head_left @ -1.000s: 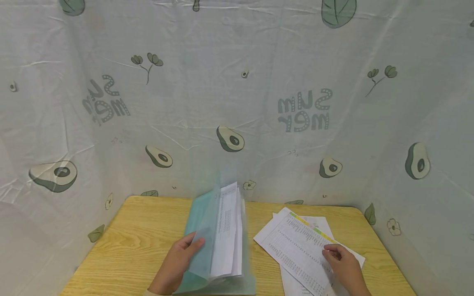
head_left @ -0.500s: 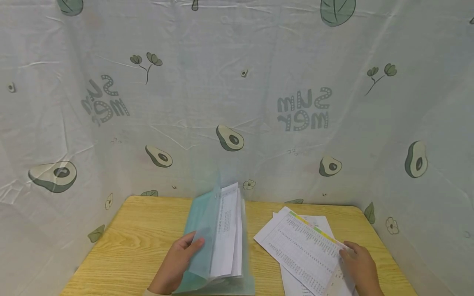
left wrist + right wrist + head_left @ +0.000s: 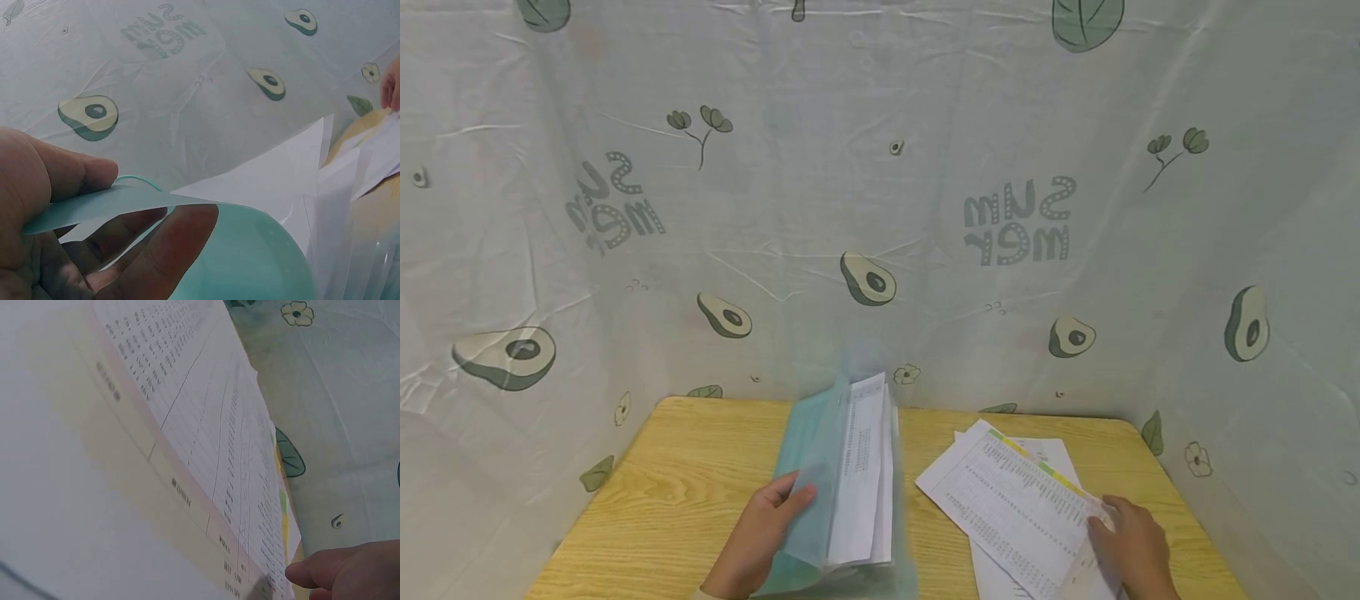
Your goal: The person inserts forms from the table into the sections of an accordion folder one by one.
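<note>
In the head view my left hand [image 3: 762,529] pinches the front cover of a translucent teal file folder [image 3: 805,508], thumb on one side and fingers on the other. The left wrist view shows that bent cover [image 3: 244,250] between thumb and fingers. White printed papers [image 3: 859,475] stand slightly fanned inside the folder. My right hand [image 3: 1133,542] pinches the right edge of a printed table sheet [image 3: 1007,500] with a coloured strip along its top. Its thumb [image 3: 319,570] lies at the sheet's edge in the right wrist view; the other fingers are mostly hidden.
Another white sheet [image 3: 996,575] lies partly under the printed table sheet. Both are on a wooden table [image 3: 662,492] with rounded back corners. A pale curtain [image 3: 790,208] with avocado prints surrounds the table at the back and sides.
My right hand has moved right, from over the printed table sheet to its right edge, and now grips it there. The left hand and the folder have stayed nearly still.
</note>
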Demonstrator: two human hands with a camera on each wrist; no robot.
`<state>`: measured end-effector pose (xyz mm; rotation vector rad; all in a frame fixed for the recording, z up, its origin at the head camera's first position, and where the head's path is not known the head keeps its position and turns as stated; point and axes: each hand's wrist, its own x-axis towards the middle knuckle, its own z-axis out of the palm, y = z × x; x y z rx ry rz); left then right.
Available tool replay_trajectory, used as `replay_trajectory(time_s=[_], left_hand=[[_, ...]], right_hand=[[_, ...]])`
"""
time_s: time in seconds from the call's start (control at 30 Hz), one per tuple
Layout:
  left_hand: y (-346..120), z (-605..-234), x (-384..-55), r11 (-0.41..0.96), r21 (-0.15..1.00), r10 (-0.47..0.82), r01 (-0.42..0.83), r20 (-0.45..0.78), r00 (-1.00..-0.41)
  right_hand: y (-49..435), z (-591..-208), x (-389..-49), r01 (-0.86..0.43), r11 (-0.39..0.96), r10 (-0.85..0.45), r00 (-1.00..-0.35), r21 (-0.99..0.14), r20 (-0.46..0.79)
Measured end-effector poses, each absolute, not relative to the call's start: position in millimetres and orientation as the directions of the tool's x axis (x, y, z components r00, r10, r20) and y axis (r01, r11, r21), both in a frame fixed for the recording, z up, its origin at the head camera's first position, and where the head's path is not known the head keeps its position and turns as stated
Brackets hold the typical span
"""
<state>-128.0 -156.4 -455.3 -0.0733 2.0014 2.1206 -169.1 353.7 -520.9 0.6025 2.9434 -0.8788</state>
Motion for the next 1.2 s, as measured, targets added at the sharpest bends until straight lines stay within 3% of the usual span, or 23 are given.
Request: replay_trajectory(time_s=[0.17, 0.5, 0.8, 1.0, 1.2], left_hand=[[-155.5, -457.3, -128.5, -0.050, 0.980, 0.144, -0.192, -0.183, -0.972], [-155.3, -458.7, -126.8, -0.057, 0.980, 0.147, -0.189, -0.179, -0.973], [-155.7, -458.4, -125.7, -0.063, 0.980, 0.146, -0.189, -0.179, -0.973], [-155.6, -458.4, -125.1, -0.061, 0.979, 0.147, -0.193, -0.182, -0.972], [-155.6, -458.3, -124.8, -0.053, 0.980, 0.139, -0.190, -0.181, -0.974]], right_hand=[[361.3, -523.0, -164.5, 0.336, 0.806, 0.322, -0.940, -0.488, -0.116], [354.4, -526.4, -153.8, 0.395, 0.641, 0.312, -0.917, -0.658, -0.247], [346.3, -517.8, -145.9, 0.402, 0.631, 0.319, -0.914, -0.664, -0.250], [339.7, -519.9, -145.6, 0.405, 0.566, 0.258, -0.914, -0.718, -0.312], [330.6, -516.3, -148.5, 0.401, 0.594, 0.229, -0.915, -0.697, -0.331]])
